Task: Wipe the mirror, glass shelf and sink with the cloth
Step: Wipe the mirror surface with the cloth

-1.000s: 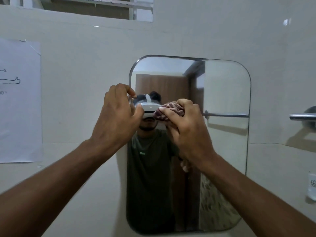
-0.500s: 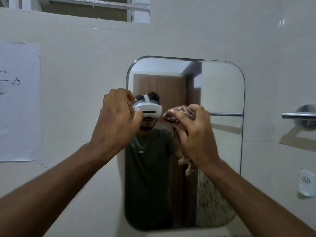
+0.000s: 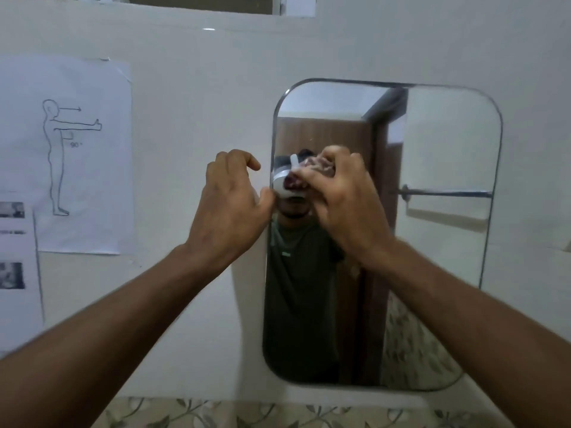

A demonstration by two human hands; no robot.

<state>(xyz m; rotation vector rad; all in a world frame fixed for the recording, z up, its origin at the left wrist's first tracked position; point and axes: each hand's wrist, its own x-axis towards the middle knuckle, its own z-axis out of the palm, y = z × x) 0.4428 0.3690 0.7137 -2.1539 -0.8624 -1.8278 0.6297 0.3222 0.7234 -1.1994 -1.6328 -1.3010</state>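
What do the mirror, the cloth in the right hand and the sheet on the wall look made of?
Mirror: frameless glass with polished rounded edges, judging by its sharp reflection. Cloth: soft woven fabric, reddish and white, bunched in the right hand; blurred. Sheet: thin matte white paper with a printed line figure.

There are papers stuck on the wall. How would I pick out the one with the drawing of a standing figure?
Start at the rounded mirror on the white wall and look left, past the person's left hand. The sheet with the figure drawing is the upper, larger one there. Unlike the photo sheet overlapping its lower left corner, it carries a line drawing of a side-on standing figure, arm straight out, marked 90°.
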